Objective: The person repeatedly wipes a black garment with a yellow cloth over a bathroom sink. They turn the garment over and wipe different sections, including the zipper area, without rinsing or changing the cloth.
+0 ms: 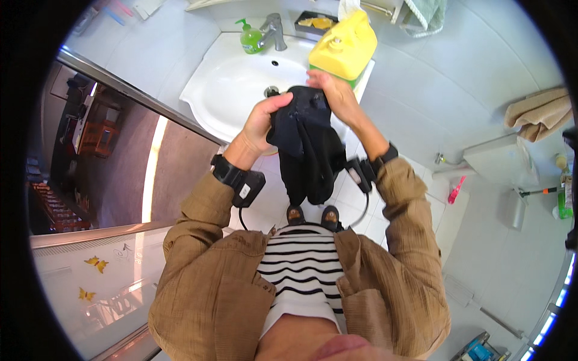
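A piece of black cloth, perhaps a garment (309, 144), hangs in front of me at the near edge of the white washbasin (216, 90). My left hand (266, 119) grips its upper left edge, the thumb on top. On its upper right side is my right hand (334, 92), with its fingers pointing towards the basin; part of the palm is hidden by the cloth, so its grip is unclear. Just beyond the right fingers stands a large yellow plastic jug (345, 47) on the basin's right rim. Dark straps with small boxes are round both wrists.
Behind the bowl are a grey metal faucet (274, 34), a green soap pump bottle (251, 38) and a black soap tray (311, 22). A glass sliding door (99, 280) is at left. A toilet cistern (499, 155) and a brown towel (537, 113) are at right.
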Demonstrator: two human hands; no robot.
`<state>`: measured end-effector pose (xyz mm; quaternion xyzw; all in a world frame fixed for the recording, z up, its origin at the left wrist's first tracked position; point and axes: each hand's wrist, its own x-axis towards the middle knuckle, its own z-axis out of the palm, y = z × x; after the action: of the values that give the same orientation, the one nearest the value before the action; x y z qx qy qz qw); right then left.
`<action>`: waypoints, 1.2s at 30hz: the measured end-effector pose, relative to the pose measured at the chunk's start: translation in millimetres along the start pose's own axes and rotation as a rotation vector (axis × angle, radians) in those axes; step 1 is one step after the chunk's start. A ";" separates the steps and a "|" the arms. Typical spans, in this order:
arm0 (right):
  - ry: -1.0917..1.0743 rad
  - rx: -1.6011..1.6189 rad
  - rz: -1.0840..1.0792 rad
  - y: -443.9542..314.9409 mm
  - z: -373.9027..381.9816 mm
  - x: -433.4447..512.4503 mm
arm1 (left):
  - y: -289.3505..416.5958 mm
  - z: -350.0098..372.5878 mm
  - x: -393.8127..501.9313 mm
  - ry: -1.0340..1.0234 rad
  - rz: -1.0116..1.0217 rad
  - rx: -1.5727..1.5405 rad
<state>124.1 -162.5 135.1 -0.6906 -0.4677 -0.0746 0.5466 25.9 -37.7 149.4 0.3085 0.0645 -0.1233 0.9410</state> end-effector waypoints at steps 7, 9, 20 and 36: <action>0.468 0.161 0.420 46.2 -31.4 -32.0 | 40.7 1.1 -25.2 0.351 0.290 0.722; 0.476 0.129 0.513 58.4 -47.6 -41.3 | 56.9 1.0 -33.9 0.473 0.353 0.591; 0.192 0.263 0.080 -14.1 68.3 -18.4 | 41.8 68.9 4.7 0.323 0.620 0.608; -0.324 0.303 0.386 -27.3 -0.1 -30.2 | 96.1 45.0 -51.5 0.302 0.680 0.428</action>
<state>87.6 -180.6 135.3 -0.6805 -0.4145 0.2127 0.5656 4.6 20.3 249.9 0.5153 0.0692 0.2298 0.8227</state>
